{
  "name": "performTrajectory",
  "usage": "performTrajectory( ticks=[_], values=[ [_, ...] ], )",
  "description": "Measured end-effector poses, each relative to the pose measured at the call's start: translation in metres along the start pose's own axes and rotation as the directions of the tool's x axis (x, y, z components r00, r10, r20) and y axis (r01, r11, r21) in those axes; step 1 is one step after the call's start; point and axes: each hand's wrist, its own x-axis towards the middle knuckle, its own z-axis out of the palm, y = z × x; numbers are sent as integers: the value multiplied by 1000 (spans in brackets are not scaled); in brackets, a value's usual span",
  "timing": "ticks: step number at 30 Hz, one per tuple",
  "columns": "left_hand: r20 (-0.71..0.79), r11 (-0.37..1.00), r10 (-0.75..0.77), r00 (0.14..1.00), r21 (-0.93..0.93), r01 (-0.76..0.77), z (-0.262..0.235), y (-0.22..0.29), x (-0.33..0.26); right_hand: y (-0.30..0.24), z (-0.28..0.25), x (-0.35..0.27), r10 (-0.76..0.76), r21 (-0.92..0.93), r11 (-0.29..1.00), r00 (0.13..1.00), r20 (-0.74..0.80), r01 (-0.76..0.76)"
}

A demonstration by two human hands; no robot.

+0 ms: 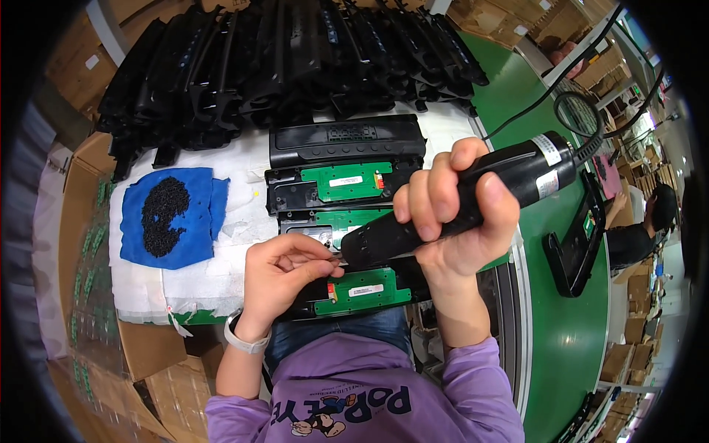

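Observation:
My right hand (465,221) is wrapped round a black electric screwdriver (521,173), which is tilted with its nose down to the left. At that nose, my left hand (284,273) is closed in a pinch, and whatever its fingertips hold is too small to make out. Beneath both hands lie black plastic panels with green circuit boards; the nearest board (369,299) is by my lap and another board (347,193) lies farther off. My hands and the tool partly hide a middle board (354,218). Beyond them lies a black panel (347,140) with a row of buttons.
On the left, a blue cloth (199,199) bears a heap of small black screws (164,214). Many black plastic housings (288,59) are stacked at the back. A green conveyor belt (565,325) on the right carries a black frame (580,244). Another person (635,244) sits beyond it.

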Motion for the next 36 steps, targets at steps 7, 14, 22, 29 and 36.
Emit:
performTrajectory(
  ticks=[7,14,22,29,36],
  values=[
    [18,997,43,999,-69,-42,6,-2,6,0,-17,-4,107,73,992,994,5,-107],
    [150,936,117,982,313,-159,2,4,8,-9,-27,-1,-28,71,997,995,99,21],
    [142,897,191,971,376,-231,8,-1,8,-13,-23,-5,-39,43,999,990,136,34],
    [101,885,137,985,436,-167,8,2,8,-14,-16,-7,-27,6,1000,990,139,26],
    [70,878,134,989,454,-151,9,3,8,-10,-14,-11,20,-54,998,986,166,-11]
  ],
)
